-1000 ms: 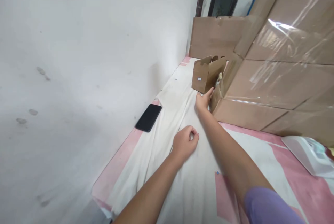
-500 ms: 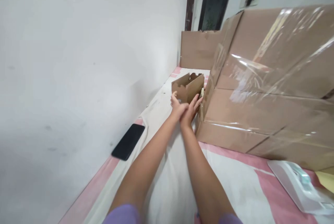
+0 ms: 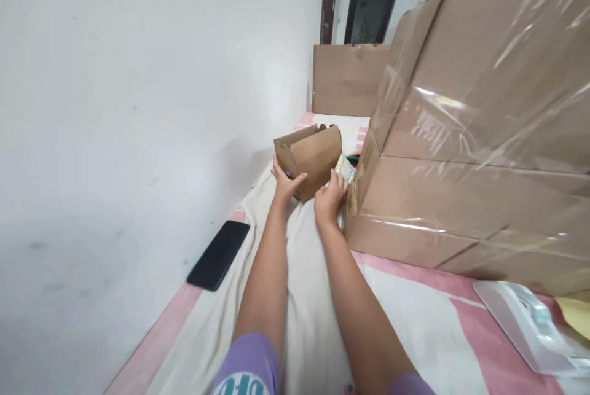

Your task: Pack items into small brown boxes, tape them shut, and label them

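Note:
A small open-topped cardboard box (image 3: 318, 155) with notched upper edges tilts slightly on the cloth against the wall side. My left hand (image 3: 286, 185) grips its near left corner, thumb on the front face and fingers around the left side. Just right of the box, my right hand (image 3: 330, 198) has its fingers curled at a pale, crumpled packet (image 3: 345, 166), closed on its near edge. The packet lies between the small box and the big carton, and my fingers hide its lower part. What the small box holds inside cannot be seen.
Large taped cartons (image 3: 461, 137) rise along the right. Another carton (image 3: 350, 78) stands at the far end. A black phone (image 3: 219, 255) lies by the white wall (image 3: 138, 106). A white plastic device (image 3: 530, 327) sits front right on the pink-and-white cloth (image 3: 415, 303).
The small box has shifted left and turned, away from the big carton. My hands have moved apart, the left with the box, the right now curled at the packet, which shows more.

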